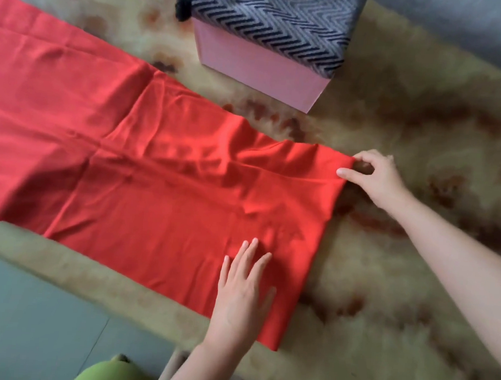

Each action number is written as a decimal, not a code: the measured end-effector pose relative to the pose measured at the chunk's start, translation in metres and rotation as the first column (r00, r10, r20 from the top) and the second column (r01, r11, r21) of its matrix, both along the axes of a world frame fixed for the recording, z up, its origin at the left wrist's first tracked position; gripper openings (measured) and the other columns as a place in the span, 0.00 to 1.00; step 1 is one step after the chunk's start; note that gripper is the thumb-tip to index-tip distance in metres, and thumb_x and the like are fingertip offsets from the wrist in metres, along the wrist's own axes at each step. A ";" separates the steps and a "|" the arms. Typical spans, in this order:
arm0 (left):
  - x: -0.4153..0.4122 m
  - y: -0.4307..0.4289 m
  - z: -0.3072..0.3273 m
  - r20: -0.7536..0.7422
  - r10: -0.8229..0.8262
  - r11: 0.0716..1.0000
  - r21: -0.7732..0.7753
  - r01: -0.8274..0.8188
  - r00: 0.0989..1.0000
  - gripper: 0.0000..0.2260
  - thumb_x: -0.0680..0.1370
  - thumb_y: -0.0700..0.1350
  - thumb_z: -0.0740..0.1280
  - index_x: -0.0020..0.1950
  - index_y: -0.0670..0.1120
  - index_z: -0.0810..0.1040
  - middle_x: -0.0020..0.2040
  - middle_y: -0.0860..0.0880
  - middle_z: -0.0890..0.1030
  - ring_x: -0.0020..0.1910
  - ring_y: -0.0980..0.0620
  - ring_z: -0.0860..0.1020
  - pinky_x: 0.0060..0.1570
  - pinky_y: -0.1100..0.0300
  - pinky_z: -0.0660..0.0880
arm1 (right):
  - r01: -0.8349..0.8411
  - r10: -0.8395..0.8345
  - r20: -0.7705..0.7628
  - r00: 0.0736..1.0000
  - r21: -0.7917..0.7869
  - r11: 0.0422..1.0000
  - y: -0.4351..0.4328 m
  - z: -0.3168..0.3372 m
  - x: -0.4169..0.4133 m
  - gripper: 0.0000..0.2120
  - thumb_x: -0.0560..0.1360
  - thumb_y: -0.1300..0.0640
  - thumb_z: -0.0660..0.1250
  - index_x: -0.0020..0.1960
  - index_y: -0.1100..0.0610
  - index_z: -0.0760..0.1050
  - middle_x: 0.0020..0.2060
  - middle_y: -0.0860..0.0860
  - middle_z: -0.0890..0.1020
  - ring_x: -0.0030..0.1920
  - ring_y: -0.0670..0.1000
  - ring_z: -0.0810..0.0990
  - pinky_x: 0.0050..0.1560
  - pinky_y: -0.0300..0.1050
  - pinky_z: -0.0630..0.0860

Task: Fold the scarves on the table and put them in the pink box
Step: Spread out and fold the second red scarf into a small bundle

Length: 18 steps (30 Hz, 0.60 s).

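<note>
Pinning one corner, pinching the other: red scarf [156, 159] spread on the table [399, 289]

I'm looking down through the head camera, and the red scarf runs in a long band from the far left of the view toward the right. It lies flat on the table, with soft creases along its length and one fold line crossing it. Both hands are at its right end. The left hand [242, 296] is down flat on the near right corner, fingers straight and fanned a little apart, palm pressing the cloth onto the table. The right hand [372, 174] has the far right corner: thumb and curled fingers are nipped together on the edge of the fabric, which bunches into a small ridge just there. Between the two hands the scarf's short edge runs straight.

Just beyond the red scarf, not touching it, sits the pink box [260, 69], one corner turned toward me. A grey-and-black zigzag scarf [273, 22] fills its top and drapes over the rim on the right side, and a black tassel [183, 7] hangs at the box's far left corner.

The table surface is mottled cream and brown. Its near edge crosses the lower left, with grey floor [27, 307] below and a green rounded thing [103, 372] at the bottom edge; I cannot tell what that is
</note>
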<state>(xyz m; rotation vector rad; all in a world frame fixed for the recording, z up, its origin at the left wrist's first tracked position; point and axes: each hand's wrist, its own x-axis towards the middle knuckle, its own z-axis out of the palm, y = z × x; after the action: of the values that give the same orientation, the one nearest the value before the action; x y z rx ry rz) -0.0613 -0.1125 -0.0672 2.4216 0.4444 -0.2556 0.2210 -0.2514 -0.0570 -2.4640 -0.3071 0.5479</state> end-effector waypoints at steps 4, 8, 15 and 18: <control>-0.022 -0.022 0.000 -0.047 0.039 0.999 0.033 -0.037 0.998 0.24 0.63 0.64 0.65 0.54 0.55 0.75 0.70 0.50 0.69 0.72 0.49 0.62 0.70 0.48 0.55 | 0.104 -0.089 -0.101 0.991 0.159 0.982 -0.005 0.007 -0.004 0.06 0.73 0.61 0.71 0.40 0.55 0.75 0.32 0.45 0.76 0.29 0.36 0.72 0.39 0.33 0.68; -0.030 -0.044 -0.001 -0.084 0.134 0.988 0.088 -0.127 0.987 0.30 0.53 0.62 0.77 0.49 0.53 0.72 0.66 0.47 0.69 0.69 0.46 0.63 0.69 0.46 0.54 | 0.339 -0.269 -0.272 0.924 0.255 0.906 -0.004 0.008 -0.007 0.09 0.74 0.64 0.69 0.38 0.54 0.74 0.33 0.47 0.80 0.28 0.37 0.78 0.35 0.33 0.75; -0.030 -0.057 -0.005 0.074 0.262 0.961 0.067 -0.267 0.962 0.08 0.65 0.52 0.72 0.39 0.52 0.76 0.63 0.48 0.72 0.63 0.46 0.68 0.67 0.48 0.58 | 0.595 -0.406 -0.516 0.754 0.272 0.756 0.004 0.016 -0.009 0.12 0.74 0.65 0.69 0.39 0.55 0.67 0.38 0.55 0.80 0.32 0.50 0.81 0.31 0.43 0.81; -0.030 -0.057 0.002 0.145 0.299 0.954 -0.028 -0.298 0.943 0.07 0.71 0.52 0.63 0.41 0.51 0.78 0.53 0.53 0.78 0.50 0.50 0.74 0.52 0.58 0.68 | 0.641 -0.436 -0.542 0.719 0.273 0.718 0.006 0.018 -0.005 0.13 0.72 0.67 0.70 0.42 0.56 0.66 0.41 0.56 0.80 0.35 0.51 0.81 0.29 0.43 0.80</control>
<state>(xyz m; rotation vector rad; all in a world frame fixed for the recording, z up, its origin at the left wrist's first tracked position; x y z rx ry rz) -0.0916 -0.1690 -0.0652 2.3076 0.7317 0.0551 0.2160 -0.2450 -0.0394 -1.7733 0.4550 0.6583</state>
